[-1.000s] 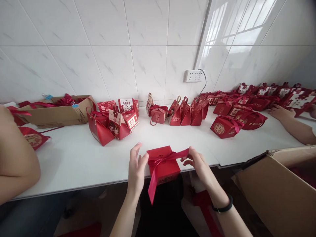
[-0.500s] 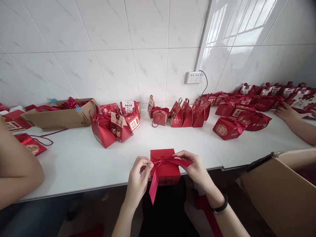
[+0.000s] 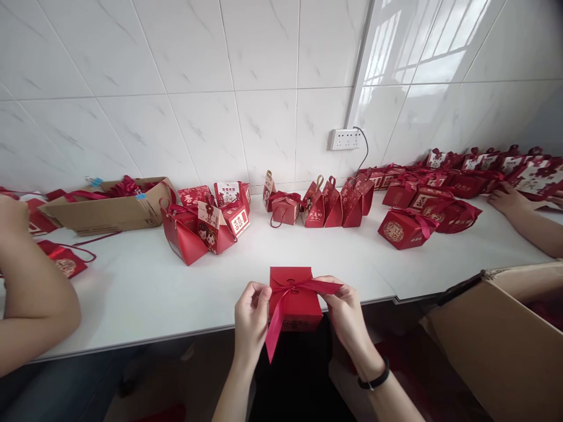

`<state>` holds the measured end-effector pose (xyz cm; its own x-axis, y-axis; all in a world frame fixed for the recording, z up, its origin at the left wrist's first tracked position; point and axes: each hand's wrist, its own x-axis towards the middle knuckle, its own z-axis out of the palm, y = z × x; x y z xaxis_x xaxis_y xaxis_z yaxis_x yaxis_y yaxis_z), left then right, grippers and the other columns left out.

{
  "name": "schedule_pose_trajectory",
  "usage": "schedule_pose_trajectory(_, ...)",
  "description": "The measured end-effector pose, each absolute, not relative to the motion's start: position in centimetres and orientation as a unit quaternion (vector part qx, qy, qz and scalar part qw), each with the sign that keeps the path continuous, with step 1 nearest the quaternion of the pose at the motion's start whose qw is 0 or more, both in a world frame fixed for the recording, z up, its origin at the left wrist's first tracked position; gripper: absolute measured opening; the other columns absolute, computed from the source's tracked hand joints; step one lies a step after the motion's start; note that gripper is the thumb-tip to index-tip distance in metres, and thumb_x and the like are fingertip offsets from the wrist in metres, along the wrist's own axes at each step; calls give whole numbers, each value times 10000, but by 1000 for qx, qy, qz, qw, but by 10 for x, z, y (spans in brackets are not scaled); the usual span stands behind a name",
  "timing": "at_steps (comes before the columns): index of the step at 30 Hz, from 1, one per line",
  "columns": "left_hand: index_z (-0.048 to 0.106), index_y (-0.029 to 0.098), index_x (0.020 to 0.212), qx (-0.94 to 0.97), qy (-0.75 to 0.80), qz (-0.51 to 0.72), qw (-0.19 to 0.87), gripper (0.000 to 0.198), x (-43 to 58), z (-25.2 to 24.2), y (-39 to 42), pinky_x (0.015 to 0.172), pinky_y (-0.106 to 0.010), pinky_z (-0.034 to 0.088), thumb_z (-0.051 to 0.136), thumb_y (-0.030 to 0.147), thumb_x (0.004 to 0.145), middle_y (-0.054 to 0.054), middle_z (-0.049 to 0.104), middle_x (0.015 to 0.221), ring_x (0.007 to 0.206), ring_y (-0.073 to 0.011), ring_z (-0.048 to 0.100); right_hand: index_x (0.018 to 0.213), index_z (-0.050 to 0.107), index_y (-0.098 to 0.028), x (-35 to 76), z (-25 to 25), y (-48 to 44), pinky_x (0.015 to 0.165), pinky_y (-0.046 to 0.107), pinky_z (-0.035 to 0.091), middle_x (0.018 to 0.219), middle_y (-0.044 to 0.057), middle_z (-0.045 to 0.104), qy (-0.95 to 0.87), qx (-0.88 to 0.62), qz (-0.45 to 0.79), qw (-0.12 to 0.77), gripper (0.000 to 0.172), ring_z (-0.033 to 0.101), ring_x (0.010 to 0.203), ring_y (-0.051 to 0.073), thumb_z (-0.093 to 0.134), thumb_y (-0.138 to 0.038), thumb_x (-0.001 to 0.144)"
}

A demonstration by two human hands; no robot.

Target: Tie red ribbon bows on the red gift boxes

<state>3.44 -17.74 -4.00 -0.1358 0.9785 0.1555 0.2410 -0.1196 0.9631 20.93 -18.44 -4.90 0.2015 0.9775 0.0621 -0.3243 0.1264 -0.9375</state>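
Note:
A red gift box (image 3: 301,313) sits at the table's front edge, straight in front of me. Across its top runs a crimson ribbon (image 3: 275,331), crossed at the middle of the lid, with one tail hanging down the front. At the box's left side my left hand (image 3: 254,313) is closed, thumb and forefinger pinching the ribbon. My right hand (image 3: 345,305), with a black band on the wrist, pinches the ribbon on the right side, its end lying over the fingers. The lower fingers of both hands are partly hidden.
Finished-looking red boxes (image 3: 204,228) stand in groups along the white table (image 3: 176,299). A cardboard tray (image 3: 105,218) with ribbon is at the left, and a large carton (image 3: 497,328) at the right front. Another person's arm (image 3: 39,287) is left; a co-worker's hand (image 3: 510,202) is far right.
My right hand has turned and shifted slightly, its fingers now curled more under the ribbon. My left hand stays close to the box's left side. The person's arm at left has moved a little.

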Motion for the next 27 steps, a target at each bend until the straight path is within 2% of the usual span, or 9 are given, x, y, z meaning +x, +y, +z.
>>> schedule_pose_trajectory(3, 555, 199, 859, 617, 512, 498, 330, 262, 20, -33, -171, 787, -295, 460, 500, 450, 804, -33, 566, 855, 860, -190, 559, 1051, 633, -227, 225, -38, -191, 859, 388, 482, 966, 42, 654, -411, -399, 542, 615, 366, 641, 911, 228, 613, -472, 780)
schedule_pose_trajectory(4, 545, 216, 1000, 639, 499, 500, 304, 289, 17, -29, -168, 902, -336, 427, 503, 426, 806, -54, 558, 1031, 1030, -217, 524, 1061, 608, -233, 228, -32, -193, 871, 392, 481, 1002, 41, 641, -418, -397, 537, 616, 381, 638, 936, 228, 563, -513, 806)
schedule_pose_trajectory(6, 436, 269, 1226, 679, 484, 484, 267, 439, 15, -19, -163, 1059, -415, 300, 504, 395, 811, -61, 408, 1327, 1284, -246, 338, 955, 587, -214, 229, -20, -198, 847, 369, 489, 949, 39, 644, -444, -438, 492, 608, 370, 638, 917, 221, 516, -552, 824)
schedule_pose_trajectory(8, 416, 304, 1263, 717, 482, 426, 267, 464, 20, -9, -157, 1107, -461, 219, 510, 381, 815, -39, 294, 1434, 1368, -257, 204, 843, 547, -198, 222, -10, -201, 736, 333, 499, 784, 30, 645, -479, -516, 434, 562, 359, 638, 782, 205, 511, -554, 823)
schedule_pose_trajectory(11, 518, 299, 1165, 750, 491, 340, 285, 365, 34, -1, -151, 1116, -468, 212, 543, 359, 806, -25, 343, 1420, 1357, -259, 247, 783, 520, -189, 210, -3, -200, 615, 305, 464, 777, 43, 641, -514, -580, 376, 509, 343, 608, 673, 189, 519, -531, 817)
schedule_pose_trajectory(14, 555, 275, 1118, 745, 491, 320, 318, 307, 42, -1, -150, 1067, -408, 325, 524, 369, 827, -36, 498, 1285, 1237, -228, 431, 688, 498, -186, 203, -9, -202, 701, 310, 462, 1083, 87, 609, -513, -571, 369, 524, 324, 613, 871, 218, 516, -479, 825)
schedule_pose_trajectory(17, 560, 263, 1122, 727, 490, 339, 341, 318, 44, -3, -152, 1006, -355, 396, 468, 420, 862, -33, 565, 1183, 1153, -201, 507, 594, 457, -180, 202, -20, -207, 838, 339, 429, 1242, 88, 535, -491, -558, 407, 530, 355, 538, 1090, 258, 503, -436, 837)
schedule_pose_trajectory(22, 553, 246, 1095, 711, 523, 323, 340, 326, 45, -2, -154, 991, -357, 412, 558, 389, 802, -37, 554, 1197, 1167, -219, 502, 579, 408, -178, 201, -33, -213, 944, 389, 386, 1285, 101, 500, -432, -492, 508, 559, 371, 506, 1151, 283, 534, -430, 821)
schedule_pose_trajectory(27, 562, 233, 1059, 704, 525, 329, 347, 314, 45, -1, -152, 994, -374, 411, 593, 328, 761, -47, 563, 1172, 1163, -229, 508, 632, 403, -191, 216, -36, -219, 996, 373, 362, 1275, 102, 491, -533, -420, 510, 529, 321, 406, 1258, 269, 608, -372, 799)
